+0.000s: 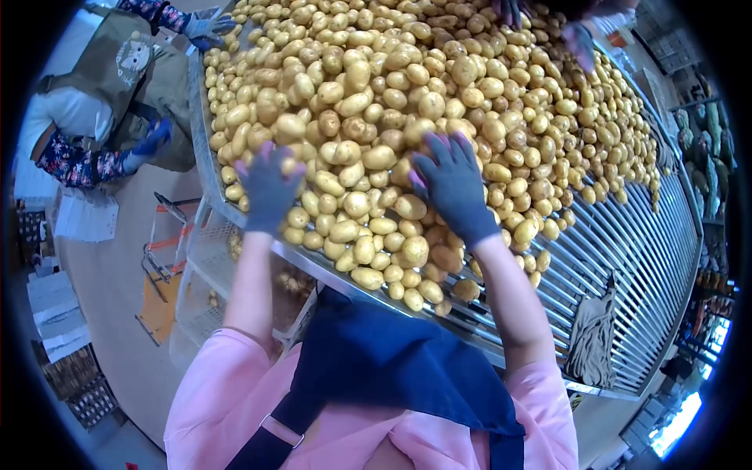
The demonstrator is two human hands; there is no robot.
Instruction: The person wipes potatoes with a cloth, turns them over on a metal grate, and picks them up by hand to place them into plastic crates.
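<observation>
A deep heap of yellow potatoes (345,149) covers much of a slatted metal sorting table (627,274). My left hand (270,192), in a dark glove with pinkish fingertips, rests on the potatoes near the table's front left edge. Its fingers are spread, with a potato (290,166) showing between them. To the right, my right hand (456,186) wears a matching glove and reaches into the heap, fingers apart and thumb out to the left. Potatoes touch its fingertips, partly hiding them. Neither hand visibly grips a potato.
Across the left corner stands a co-worker in an apron (98,63), one gloved hand (207,30) at the table rim. Another person's gloved hand (578,45) is at the far side. A grey cloth (593,337) lies on the slats. Plastic crates (207,274) stand below the front left edge.
</observation>
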